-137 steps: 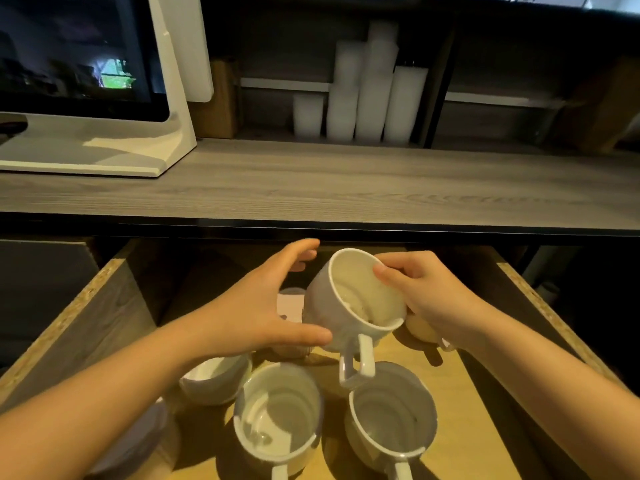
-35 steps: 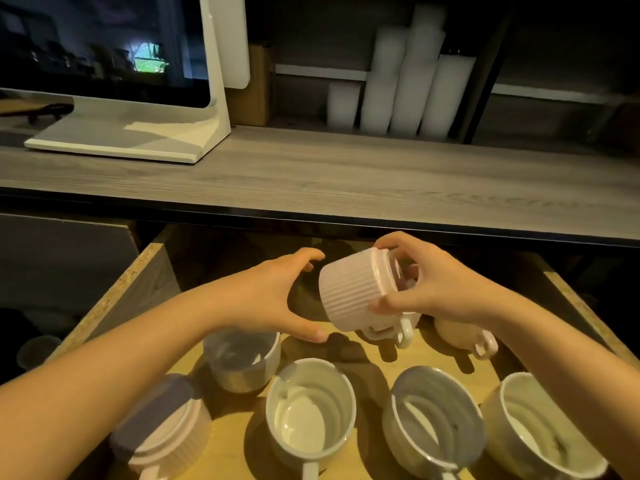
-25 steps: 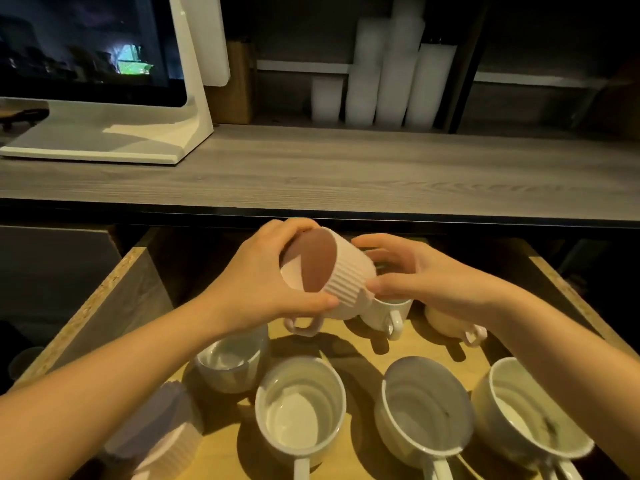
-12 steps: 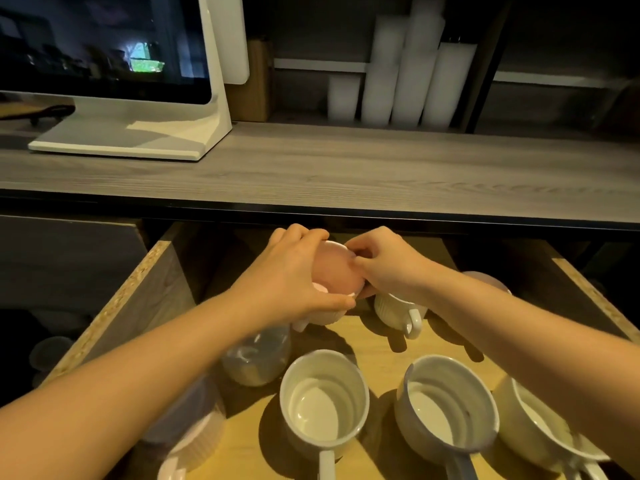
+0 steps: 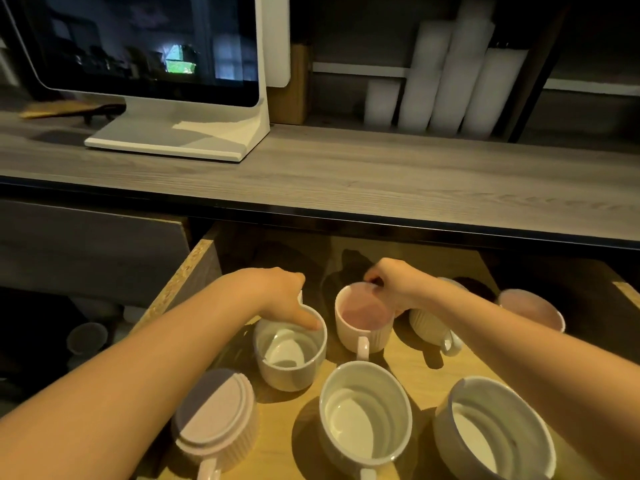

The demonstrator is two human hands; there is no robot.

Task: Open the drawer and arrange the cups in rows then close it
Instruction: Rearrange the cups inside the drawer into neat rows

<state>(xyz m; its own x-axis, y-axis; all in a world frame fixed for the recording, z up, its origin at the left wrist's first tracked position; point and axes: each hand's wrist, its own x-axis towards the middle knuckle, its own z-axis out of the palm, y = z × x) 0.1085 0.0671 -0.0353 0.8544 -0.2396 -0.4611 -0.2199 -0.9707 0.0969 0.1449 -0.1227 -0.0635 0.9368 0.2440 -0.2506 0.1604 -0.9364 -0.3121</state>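
The wooden drawer (image 5: 180, 275) is pulled open under the counter, with several cups standing on its floor. A pink ribbed cup (image 5: 363, 322) stands upright in the back row, handle toward me. My right hand (image 5: 394, 285) pinches its far rim. My left hand (image 5: 277, 292) rests fingers on the back rim of a white cup (image 5: 291, 351) to the left. Front row: an upside-down pink cup (image 5: 214, 420), a white cup (image 5: 363, 410) and another white cup (image 5: 491, 431). Behind my right arm sit a white ribbed cup (image 5: 433, 327) and a pink cup (image 5: 530, 308).
A grey wooden counter (image 5: 346, 178) overhangs the drawer's back part. A monitor on a white stand (image 5: 180, 133) sits at its left. Stacked white paper cups (image 5: 446, 71) stand on the shelf behind. The drawer's right wall (image 5: 630, 292) shows at the frame edge.
The pink cup, held tilted in both hands, has been set down upright in the back row. My left hand let go of it and moved left onto the white cup.
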